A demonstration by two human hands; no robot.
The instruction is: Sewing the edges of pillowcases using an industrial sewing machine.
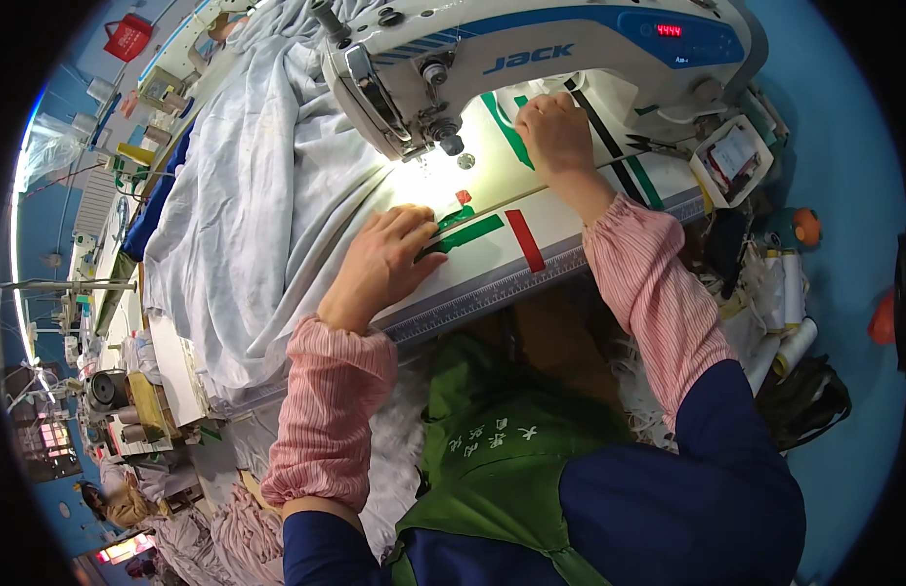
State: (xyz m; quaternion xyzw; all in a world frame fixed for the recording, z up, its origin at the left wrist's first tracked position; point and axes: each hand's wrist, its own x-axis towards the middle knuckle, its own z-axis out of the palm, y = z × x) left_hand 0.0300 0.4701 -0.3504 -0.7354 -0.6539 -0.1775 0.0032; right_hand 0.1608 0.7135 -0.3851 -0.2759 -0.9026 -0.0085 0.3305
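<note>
My left hand [384, 262] lies flat, fingers together, on the white sewing table [560, 210], at the edge of a pale grey-white fabric [267, 195] and over a green tape mark [467, 234]. My right hand [555, 132] is curled under the arm of the white and blue sewing machine [531, 49], knuckles up, resting on the table to the right of the needle area [451, 145]. I cannot tell what its fingers pinch. A red tape strip [524, 240] lies between my two hands. Both forearms wear pink striped sleeve covers.
The fabric is heaped over the table's left side and behind the machine. A small tray of bits [731, 161] and scissors [653, 146] sit at the right. White thread cones [790, 293] stand lower right. More workstations [121, 391] run along the left.
</note>
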